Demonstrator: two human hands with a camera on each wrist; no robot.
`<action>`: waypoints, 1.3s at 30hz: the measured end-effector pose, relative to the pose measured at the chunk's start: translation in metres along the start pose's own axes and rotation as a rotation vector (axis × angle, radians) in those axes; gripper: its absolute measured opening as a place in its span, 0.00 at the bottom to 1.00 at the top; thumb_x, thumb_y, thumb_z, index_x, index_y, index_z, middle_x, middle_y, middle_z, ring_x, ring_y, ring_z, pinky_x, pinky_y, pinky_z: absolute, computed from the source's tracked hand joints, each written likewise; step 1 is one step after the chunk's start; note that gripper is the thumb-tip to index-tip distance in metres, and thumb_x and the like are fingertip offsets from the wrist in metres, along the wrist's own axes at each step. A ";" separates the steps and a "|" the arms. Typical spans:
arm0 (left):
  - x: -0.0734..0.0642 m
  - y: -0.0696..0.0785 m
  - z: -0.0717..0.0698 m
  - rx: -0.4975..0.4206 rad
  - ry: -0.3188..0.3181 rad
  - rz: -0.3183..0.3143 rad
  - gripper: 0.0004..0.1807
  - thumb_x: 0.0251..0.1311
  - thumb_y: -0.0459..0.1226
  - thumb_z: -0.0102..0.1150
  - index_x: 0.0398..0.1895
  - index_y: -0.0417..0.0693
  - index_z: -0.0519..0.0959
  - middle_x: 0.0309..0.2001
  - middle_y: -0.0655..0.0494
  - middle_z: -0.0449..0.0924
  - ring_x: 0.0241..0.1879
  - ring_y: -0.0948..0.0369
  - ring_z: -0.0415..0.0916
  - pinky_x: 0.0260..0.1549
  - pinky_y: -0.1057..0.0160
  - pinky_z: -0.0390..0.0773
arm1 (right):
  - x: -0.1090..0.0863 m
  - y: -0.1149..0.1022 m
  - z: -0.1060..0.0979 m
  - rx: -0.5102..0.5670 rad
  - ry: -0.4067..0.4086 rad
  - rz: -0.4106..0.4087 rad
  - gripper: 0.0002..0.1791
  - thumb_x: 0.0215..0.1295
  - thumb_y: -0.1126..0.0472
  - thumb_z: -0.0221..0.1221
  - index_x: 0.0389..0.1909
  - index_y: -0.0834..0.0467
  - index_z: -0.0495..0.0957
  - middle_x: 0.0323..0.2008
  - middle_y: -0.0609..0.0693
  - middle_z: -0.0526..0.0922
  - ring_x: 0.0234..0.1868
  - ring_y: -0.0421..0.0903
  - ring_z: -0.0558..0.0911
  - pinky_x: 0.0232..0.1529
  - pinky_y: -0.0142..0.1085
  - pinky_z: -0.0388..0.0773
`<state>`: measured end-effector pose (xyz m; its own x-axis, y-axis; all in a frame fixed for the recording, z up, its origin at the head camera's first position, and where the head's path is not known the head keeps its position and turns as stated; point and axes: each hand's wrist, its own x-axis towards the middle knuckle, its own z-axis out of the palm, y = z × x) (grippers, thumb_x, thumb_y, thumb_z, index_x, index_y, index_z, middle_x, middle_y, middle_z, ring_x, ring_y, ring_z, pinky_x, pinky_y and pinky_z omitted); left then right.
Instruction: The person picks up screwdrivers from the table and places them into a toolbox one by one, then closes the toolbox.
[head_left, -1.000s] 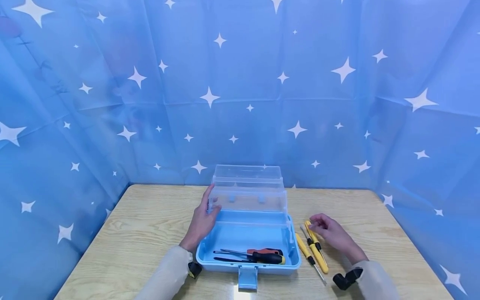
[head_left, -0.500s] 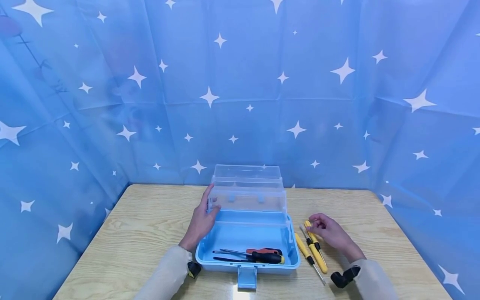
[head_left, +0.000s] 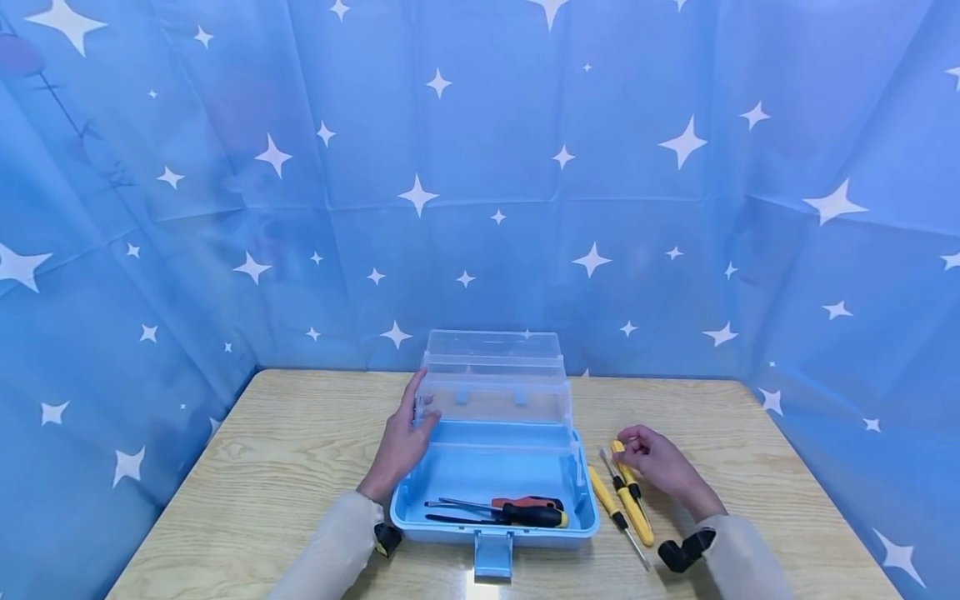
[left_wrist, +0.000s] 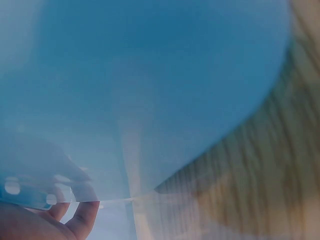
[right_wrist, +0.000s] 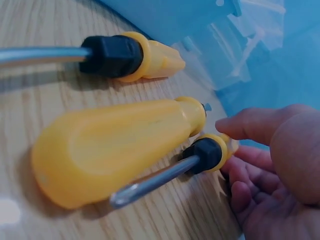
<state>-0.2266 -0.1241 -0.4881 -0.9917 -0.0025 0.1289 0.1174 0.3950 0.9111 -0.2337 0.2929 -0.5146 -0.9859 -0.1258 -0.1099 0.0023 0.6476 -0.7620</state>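
Note:
An open light-blue toolbox [head_left: 487,467] with a see-through lid [head_left: 495,400] stands at the front middle of the table. My left hand [head_left: 403,446] grips the lid's left edge, its thumb in front and fingers behind; the left wrist view shows those fingers [left_wrist: 82,217] curled at the clear plastic. Right of the box lie three yellow-handled screwdrivers. My right hand [head_left: 660,467] pinches the handle end of the farthest screwdriver [right_wrist: 205,155], thumb on one side and fingers on the other. Beside it are the middle screwdriver [right_wrist: 120,145] and the one nearest the box [right_wrist: 155,60].
Inside the toolbox, along the front, lie a black-and-yellow screwdriver [head_left: 536,516] and an orange-and-black handled tool [head_left: 525,502]. The box's front latch [head_left: 493,557] hangs down. A blue star-patterned curtain [head_left: 487,167] surrounds the wooden table [head_left: 300,467] at the back and sides.
My right thumb and fingers have drawn slightly closer around the farthest screwdriver's handle. The left hand, lid and tools in the box stay as they were.

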 end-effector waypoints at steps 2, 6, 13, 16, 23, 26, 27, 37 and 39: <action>0.000 0.000 0.000 0.004 0.000 -0.003 0.36 0.74 0.43 0.49 0.77 0.81 0.46 0.71 0.46 0.65 0.69 0.45 0.65 0.61 0.34 0.68 | 0.000 0.000 0.000 0.007 0.000 0.000 0.18 0.67 0.62 0.61 0.54 0.65 0.72 0.34 0.51 0.77 0.33 0.44 0.74 0.31 0.33 0.72; -0.001 0.000 -0.001 0.000 -0.001 -0.006 0.37 0.74 0.42 0.49 0.76 0.84 0.45 0.72 0.48 0.64 0.70 0.46 0.64 0.61 0.34 0.68 | 0.000 0.000 0.000 0.029 0.003 -0.006 0.17 0.67 0.63 0.60 0.54 0.66 0.72 0.34 0.52 0.77 0.31 0.44 0.73 0.28 0.33 0.72; -0.001 0.000 -0.001 -0.007 0.000 0.000 0.37 0.74 0.41 0.49 0.76 0.83 0.46 0.72 0.49 0.64 0.70 0.46 0.64 0.61 0.34 0.67 | -0.003 -0.002 0.001 0.013 0.014 -0.007 0.17 0.69 0.64 0.58 0.55 0.67 0.72 0.35 0.53 0.77 0.32 0.45 0.73 0.28 0.33 0.72; 0.000 -0.002 0.000 -0.001 -0.001 0.006 0.37 0.74 0.42 0.49 0.76 0.82 0.45 0.72 0.49 0.64 0.70 0.45 0.64 0.61 0.33 0.68 | -0.005 -0.004 0.000 -0.001 0.013 -0.009 0.17 0.69 0.63 0.57 0.55 0.67 0.72 0.36 0.53 0.77 0.33 0.46 0.73 0.28 0.34 0.72; -0.001 -0.001 0.000 -0.001 0.004 0.001 0.37 0.74 0.42 0.49 0.76 0.83 0.46 0.71 0.48 0.65 0.69 0.44 0.65 0.61 0.33 0.67 | -0.004 -0.001 0.000 0.000 0.012 -0.004 0.17 0.70 0.64 0.56 0.56 0.66 0.72 0.37 0.54 0.77 0.33 0.46 0.73 0.29 0.34 0.72; -0.001 -0.001 0.000 0.002 0.005 0.001 0.37 0.74 0.42 0.49 0.76 0.83 0.46 0.71 0.48 0.66 0.69 0.44 0.65 0.61 0.33 0.67 | -0.004 0.000 -0.001 0.007 0.015 -0.002 0.17 0.69 0.63 0.55 0.57 0.65 0.72 0.38 0.53 0.77 0.34 0.46 0.73 0.30 0.34 0.73; -0.001 -0.001 0.000 0.001 0.005 0.002 0.37 0.74 0.42 0.49 0.76 0.82 0.46 0.70 0.48 0.66 0.69 0.44 0.65 0.61 0.33 0.67 | -0.004 0.000 -0.001 0.010 0.013 -0.004 0.18 0.69 0.63 0.55 0.57 0.65 0.72 0.39 0.54 0.77 0.34 0.46 0.73 0.30 0.34 0.73; 0.000 -0.003 0.000 0.006 0.005 0.016 0.37 0.74 0.41 0.49 0.77 0.80 0.46 0.70 0.48 0.66 0.68 0.44 0.66 0.60 0.33 0.68 | -0.007 -0.002 -0.004 0.053 0.024 -0.018 0.19 0.73 0.63 0.52 0.61 0.66 0.68 0.44 0.57 0.75 0.40 0.46 0.74 0.33 0.33 0.76; -0.001 -0.002 0.001 0.002 0.006 0.011 0.36 0.74 0.42 0.49 0.77 0.80 0.46 0.70 0.47 0.67 0.68 0.44 0.66 0.61 0.33 0.68 | -0.006 -0.002 -0.005 0.063 0.034 -0.025 0.20 0.73 0.63 0.52 0.61 0.66 0.68 0.45 0.57 0.75 0.41 0.46 0.74 0.33 0.33 0.76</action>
<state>-0.2260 -0.1243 -0.4900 -0.9900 -0.0034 0.1411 0.1281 0.3968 0.9089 -0.2282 0.2962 -0.5093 -0.9910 -0.1150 -0.0688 -0.0134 0.5958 -0.8030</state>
